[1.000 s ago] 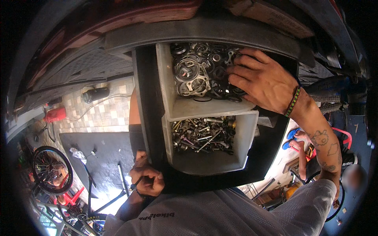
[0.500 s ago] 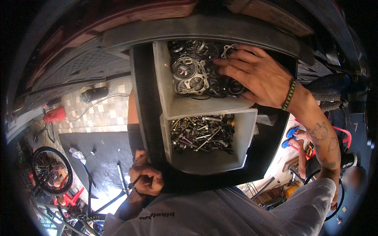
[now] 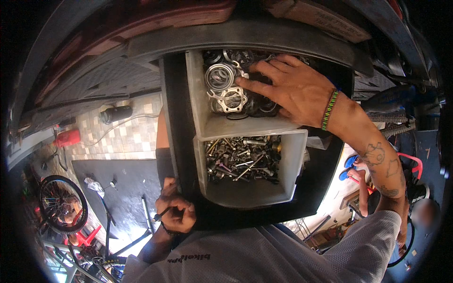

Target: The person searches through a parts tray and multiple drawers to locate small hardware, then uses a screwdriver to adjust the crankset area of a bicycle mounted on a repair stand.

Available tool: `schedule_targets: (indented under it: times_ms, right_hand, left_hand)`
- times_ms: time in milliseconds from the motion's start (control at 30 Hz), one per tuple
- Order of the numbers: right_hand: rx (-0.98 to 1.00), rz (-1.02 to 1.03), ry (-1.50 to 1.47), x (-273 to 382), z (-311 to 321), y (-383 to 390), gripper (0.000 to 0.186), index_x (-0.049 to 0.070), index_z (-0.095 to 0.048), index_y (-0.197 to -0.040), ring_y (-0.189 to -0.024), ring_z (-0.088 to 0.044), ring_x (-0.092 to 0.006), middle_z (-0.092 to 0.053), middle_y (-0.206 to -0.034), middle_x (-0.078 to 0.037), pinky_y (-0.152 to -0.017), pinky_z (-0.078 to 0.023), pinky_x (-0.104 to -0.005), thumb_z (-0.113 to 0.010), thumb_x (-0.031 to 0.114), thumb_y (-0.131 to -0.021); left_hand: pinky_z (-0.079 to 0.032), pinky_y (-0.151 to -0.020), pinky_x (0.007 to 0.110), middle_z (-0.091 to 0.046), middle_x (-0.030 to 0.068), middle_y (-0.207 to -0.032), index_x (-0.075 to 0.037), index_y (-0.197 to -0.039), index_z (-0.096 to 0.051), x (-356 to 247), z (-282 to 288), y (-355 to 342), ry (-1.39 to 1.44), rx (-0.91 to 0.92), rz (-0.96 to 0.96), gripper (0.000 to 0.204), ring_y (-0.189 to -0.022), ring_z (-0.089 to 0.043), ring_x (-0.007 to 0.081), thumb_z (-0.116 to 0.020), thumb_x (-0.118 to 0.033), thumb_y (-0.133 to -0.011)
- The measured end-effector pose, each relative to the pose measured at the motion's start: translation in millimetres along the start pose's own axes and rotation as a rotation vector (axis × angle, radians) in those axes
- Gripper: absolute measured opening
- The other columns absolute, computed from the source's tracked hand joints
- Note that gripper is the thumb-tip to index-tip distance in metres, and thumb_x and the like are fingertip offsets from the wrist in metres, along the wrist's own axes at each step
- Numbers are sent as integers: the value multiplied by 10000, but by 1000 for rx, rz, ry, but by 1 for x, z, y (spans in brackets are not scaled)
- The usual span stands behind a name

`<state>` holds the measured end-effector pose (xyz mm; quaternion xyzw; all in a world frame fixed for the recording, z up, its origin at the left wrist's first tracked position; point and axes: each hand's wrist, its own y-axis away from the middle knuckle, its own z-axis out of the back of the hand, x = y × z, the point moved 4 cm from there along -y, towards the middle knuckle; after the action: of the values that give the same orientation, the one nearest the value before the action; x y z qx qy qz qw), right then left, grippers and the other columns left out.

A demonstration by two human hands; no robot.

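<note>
Over the upper pale plastic bin (image 3: 222, 126), my right hand (image 3: 297, 89) reaches in with fingers spread, its index fingertip against metal parts. In that bin lie silver rings (image 3: 220, 77), a scalloped silver lockring-like part (image 3: 232, 100) and dark round pieces, some hidden under the hand. A second pale bin (image 3: 245, 192) just below holds a heap of bolts and screws (image 3: 243, 158). Both bins sit in a black drawer (image 3: 316, 188). At the drawer's near left corner my left hand (image 3: 175, 212) is curled closed, a thin dark piece beside its fingers; what it grips cannot be made out.
A dark shelf edge (image 3: 245, 37) overhangs the drawer's far side. On the left floor are a black mat (image 3: 127, 179), a bicycle wheel (image 3: 62, 205) and a red object (image 3: 67, 137). To the right, a person in blue sandals (image 3: 350, 161) is near a red chair (image 3: 411, 165).
My right hand has shifted slightly left and its index finger now stretches toward the rings. The silver rings and scalloped part have moved apart. My left hand stays put.
</note>
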<state>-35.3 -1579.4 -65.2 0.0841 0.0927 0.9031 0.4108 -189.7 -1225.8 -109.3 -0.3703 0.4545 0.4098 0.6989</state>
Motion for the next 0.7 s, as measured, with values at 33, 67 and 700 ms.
schedule_targets:
  times_ms: [33,67,700]
  right_hand:
    - [-31,21,-22,-2,4,4,699,154,-555,-1518,-1278,-608,-326,-583,-1409,-159,-1179,-428,-432,-754,90,-851]
    - [2,12,-58,-5,5,7,741,158,-537,-1533,-1307,-586,-333,-564,-1436,-166,-1194,-415,-440,-771,98,-833]
    - [-291,-144,127,10,2,-32,198,170,-812,-1043,-969,-754,-267,-694,-1187,-121,-795,-625,-399,-692,180,-886]
  left_hand:
    - [-284,-1256,512,-511,44,-769,-57,-926,-485,0,0,0,7,-1,2,265,-720,-523,160,-709,-197,-920]
    - [-286,-1255,511,-518,50,-778,-56,-925,-488,1,0,2,9,0,10,266,-732,-525,162,-712,-199,-918]
    - [-285,-1257,482,-606,140,-927,-57,-932,-511,8,0,15,52,-11,89,236,-879,-606,185,-727,-139,-885]
